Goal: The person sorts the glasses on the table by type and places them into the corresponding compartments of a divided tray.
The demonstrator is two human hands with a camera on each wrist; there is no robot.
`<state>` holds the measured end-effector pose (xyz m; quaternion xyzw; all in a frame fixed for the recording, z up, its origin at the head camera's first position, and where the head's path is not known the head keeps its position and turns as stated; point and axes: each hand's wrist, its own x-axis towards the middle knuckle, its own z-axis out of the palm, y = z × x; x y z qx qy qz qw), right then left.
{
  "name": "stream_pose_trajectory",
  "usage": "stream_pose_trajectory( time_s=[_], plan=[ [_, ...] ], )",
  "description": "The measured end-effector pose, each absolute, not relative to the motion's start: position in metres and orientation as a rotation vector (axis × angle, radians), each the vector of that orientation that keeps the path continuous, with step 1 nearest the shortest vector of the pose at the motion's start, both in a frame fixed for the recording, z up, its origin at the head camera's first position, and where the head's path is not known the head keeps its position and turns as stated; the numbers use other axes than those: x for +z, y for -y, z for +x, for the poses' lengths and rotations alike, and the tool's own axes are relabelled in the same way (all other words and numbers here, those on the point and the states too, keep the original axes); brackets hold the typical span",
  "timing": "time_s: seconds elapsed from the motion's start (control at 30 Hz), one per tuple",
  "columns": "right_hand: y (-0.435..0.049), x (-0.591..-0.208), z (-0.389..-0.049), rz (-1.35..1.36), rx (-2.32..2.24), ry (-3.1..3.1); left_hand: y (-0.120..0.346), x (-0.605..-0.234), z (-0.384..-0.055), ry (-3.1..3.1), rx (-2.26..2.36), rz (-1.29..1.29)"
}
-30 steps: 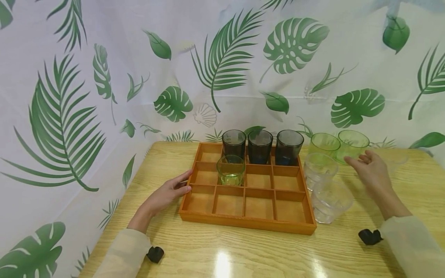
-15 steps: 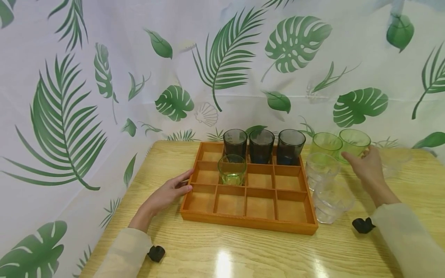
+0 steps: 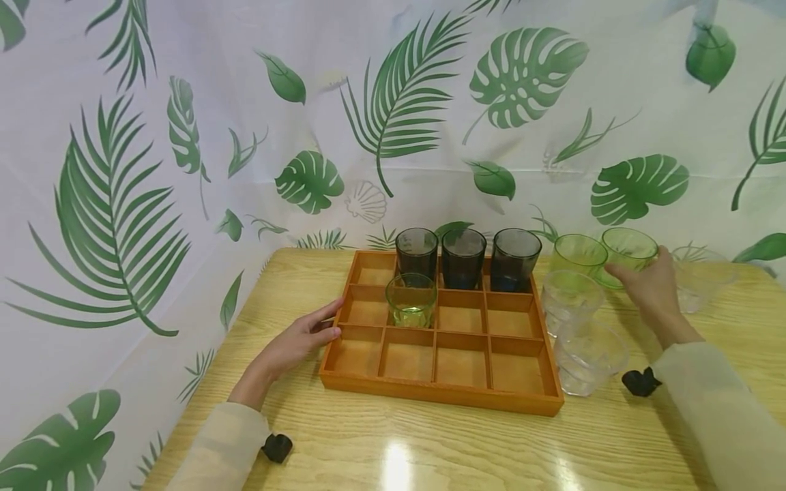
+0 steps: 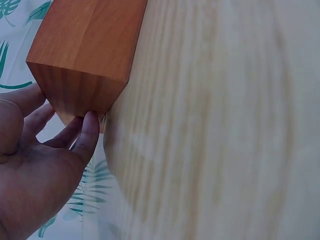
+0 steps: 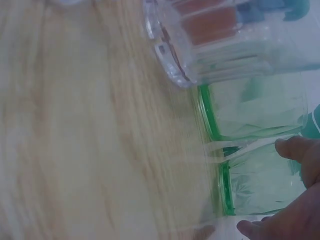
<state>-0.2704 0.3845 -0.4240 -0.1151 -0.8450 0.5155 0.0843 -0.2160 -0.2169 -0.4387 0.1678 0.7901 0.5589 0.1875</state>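
Grasping a green tumbler (image 3: 629, 256) at 2 o'clock from the twelve-compartment wooden tray (image 3: 439, 394), the right hand (image 3: 653, 290) curls round its wall in the head view; the left hand (image 3: 296, 346), fingers loosely extended, touches the tray at 9 o'clock, and three smoke-grey tumblers (image 3: 463, 264) stand along its 12 o'clock. In the left wrist view, fingertips (image 4: 90, 122) meet the tray at 9 o'clock. In the right wrist view, thumb and fingers flank that green tumbler at 4 o'clock, a clear tumbler (image 5: 220, 55) sitting at 1 o'clock
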Motion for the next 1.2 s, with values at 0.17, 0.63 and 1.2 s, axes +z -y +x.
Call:
stream_pose_trajectory(
  time_s=[0.17,0.63,1.2],
  plan=[
    [-0.388,-0.426,-0.275,-0.305,1.527,2.511,0.217,-0.439,-0.216,-2.226,1.572,0.476],
    [-0.393,-0.433,-0.282,-0.356,1.487,2.501,0.217,-0.441,-0.216,-2.237,1.569,0.476],
    [-0.389,-0.420,-0.267,-0.354,1.471,2.493,0.218,-0.441,-0.215,-2.242,1.562,0.487]
  ],
)
